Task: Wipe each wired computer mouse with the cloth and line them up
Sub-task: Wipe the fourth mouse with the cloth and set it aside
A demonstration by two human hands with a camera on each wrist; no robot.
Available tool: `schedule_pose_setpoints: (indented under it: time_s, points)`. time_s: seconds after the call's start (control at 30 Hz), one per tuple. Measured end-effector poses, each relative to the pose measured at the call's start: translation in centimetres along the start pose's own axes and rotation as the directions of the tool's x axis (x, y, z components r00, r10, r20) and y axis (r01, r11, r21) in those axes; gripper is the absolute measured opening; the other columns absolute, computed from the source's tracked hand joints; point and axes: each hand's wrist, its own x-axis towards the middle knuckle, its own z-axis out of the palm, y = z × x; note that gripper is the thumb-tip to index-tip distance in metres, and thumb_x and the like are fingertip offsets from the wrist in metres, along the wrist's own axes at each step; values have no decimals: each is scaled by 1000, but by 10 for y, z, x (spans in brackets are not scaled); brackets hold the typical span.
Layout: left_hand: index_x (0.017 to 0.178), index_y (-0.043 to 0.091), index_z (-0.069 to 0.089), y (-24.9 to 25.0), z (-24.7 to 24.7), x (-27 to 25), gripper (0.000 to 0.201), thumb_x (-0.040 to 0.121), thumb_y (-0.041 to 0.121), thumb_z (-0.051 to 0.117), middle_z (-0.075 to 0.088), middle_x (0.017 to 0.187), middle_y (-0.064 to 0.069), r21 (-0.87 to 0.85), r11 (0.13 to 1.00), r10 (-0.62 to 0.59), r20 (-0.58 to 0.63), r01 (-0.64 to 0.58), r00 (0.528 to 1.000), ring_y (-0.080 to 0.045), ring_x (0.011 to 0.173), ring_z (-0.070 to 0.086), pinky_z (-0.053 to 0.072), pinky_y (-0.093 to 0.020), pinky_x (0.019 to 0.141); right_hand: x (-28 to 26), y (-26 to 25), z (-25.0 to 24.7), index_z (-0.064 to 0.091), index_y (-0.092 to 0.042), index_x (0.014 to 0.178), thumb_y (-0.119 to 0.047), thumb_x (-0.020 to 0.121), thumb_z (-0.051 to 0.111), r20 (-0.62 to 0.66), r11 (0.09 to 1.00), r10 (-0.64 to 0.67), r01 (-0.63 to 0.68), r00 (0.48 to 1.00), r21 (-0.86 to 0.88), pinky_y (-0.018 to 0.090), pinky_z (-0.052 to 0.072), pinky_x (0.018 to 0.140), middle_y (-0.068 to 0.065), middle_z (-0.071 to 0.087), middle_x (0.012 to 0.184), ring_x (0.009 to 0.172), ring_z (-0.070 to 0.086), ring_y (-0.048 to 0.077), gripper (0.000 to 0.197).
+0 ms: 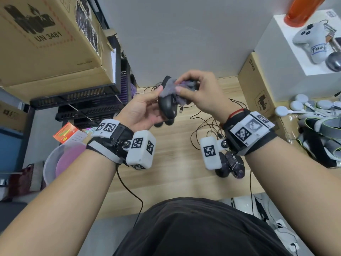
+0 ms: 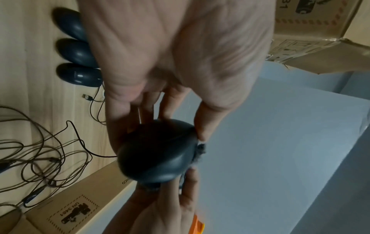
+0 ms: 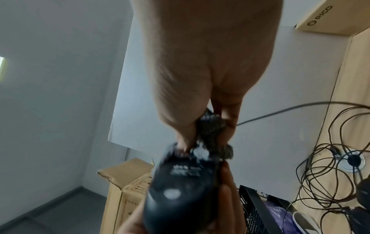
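My left hand (image 1: 147,108) grips a black wired mouse (image 1: 167,106) in the air above the wooden desk (image 1: 175,172), its underside turned up. My right hand (image 1: 195,89) pinches a grey-purple cloth (image 1: 171,87) against the mouse's front end. The left wrist view has the mouse (image 2: 156,156) held between fingers and thumb, with a bit of cloth (image 2: 200,150) at its edge. The right wrist view gives the mouse's underside (image 3: 180,190) and the cloth (image 3: 212,126) bunched in the fingers. Three black mice (image 2: 78,52) lie side by side on the desk. Two more dark mice (image 1: 230,165) lie under my right wrist.
Tangled mouse cables (image 1: 208,126) spread over the desk's right half. Cardboard boxes (image 1: 46,39) and black trays (image 1: 83,100) stand at the left; a box (image 1: 258,89) with a white box (image 1: 287,58) stands at the right. A plastic bin (image 1: 62,159) sits off the desk's left edge.
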Motion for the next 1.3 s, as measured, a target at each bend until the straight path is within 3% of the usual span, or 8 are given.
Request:
schedule_pose_setpoints:
  time_s: [0.1, 0.27, 0.47, 0.67, 0.83, 1.03, 1.17, 1.3]
  points:
    - [132, -1, 58, 2, 8, 0, 43, 105, 27, 38, 65, 118, -23, -30, 1000, -2, 40, 3, 999, -34, 95, 64, 59, -41, 74, 1, 2, 10, 71, -27, 84, -24, 78, 78, -146, 997, -47, 36, 988, -72, 30, 52, 71, -11, 66, 83, 76, 63, 4, 10]
    - [135, 0, 53, 5, 1, 4, 52, 101, 32, 28, 54, 135, -27, -88, 995, -51, 28, 53, 998, -35, 111, 56, 49, -38, 83, -11, -13, 19, 76, -26, 83, -23, 72, 85, 240, 955, -130, 186, 962, -229, 34, 54, 74, -7, 63, 87, 78, 62, 6, 15]
    - [132, -2, 55, 3, 5, 8, 54, 99, 30, 27, 59, 117, -22, -66, 998, -9, 38, 11, 999, -29, 91, 59, 50, -38, 79, 4, -15, 15, 75, -25, 88, -25, 78, 78, -163, 944, -89, 31, 983, -329, 35, 53, 83, -3, 67, 89, 82, 63, 10, 10]
    - [111, 0, 64, 10, -6, 6, 50, 93, 36, 34, 64, 111, -26, 29, 1000, -12, -1, 12, 1000, -41, 94, 58, 41, -43, 80, -13, -16, 21, 77, -30, 84, -23, 72, 85, 278, 957, -107, 175, 955, -233, 37, 55, 70, -5, 65, 85, 75, 64, 11, 16]
    - [137, -12, 51, 4, 2, 3, 62, 96, 30, 29, 56, 113, -26, -2, 999, 42, 2, -42, 999, -32, 81, 59, 50, -35, 69, 0, -6, 14, 78, -26, 87, -25, 76, 79, -203, 958, -110, 49, 973, -281, 30, 53, 74, -10, 61, 81, 73, 58, 2, 12]
    - [123, -3, 57, 5, 0, 6, 49, 96, 29, 30, 61, 116, -28, -71, 997, 27, 5, -27, 1000, -36, 96, 66, 56, -37, 77, -11, -21, 26, 79, -28, 85, -27, 73, 82, 168, 937, -188, 228, 968, -266, 21, 44, 72, -7, 62, 83, 77, 60, 4, 13]
    - [136, -8, 53, 4, 6, 6, 60, 94, 28, 30, 58, 107, -24, -31, 999, 27, 11, -27, 1000, -30, 78, 58, 49, -35, 66, 3, -18, 20, 78, -23, 87, -27, 76, 79, -195, 938, -193, 122, 962, -325, 18, 45, 72, -6, 61, 80, 74, 56, 4, 11]
    - [119, -2, 56, 6, 5, 9, 45, 94, 27, 33, 62, 103, -23, -136, 991, 19, -18, -21, 1000, -31, 80, 59, 51, -38, 71, -2, -29, 26, 79, -22, 86, -23, 75, 81, 34, 922, -248, 247, 968, -297, 13, 41, 72, -3, 60, 84, 75, 55, 3, 11]
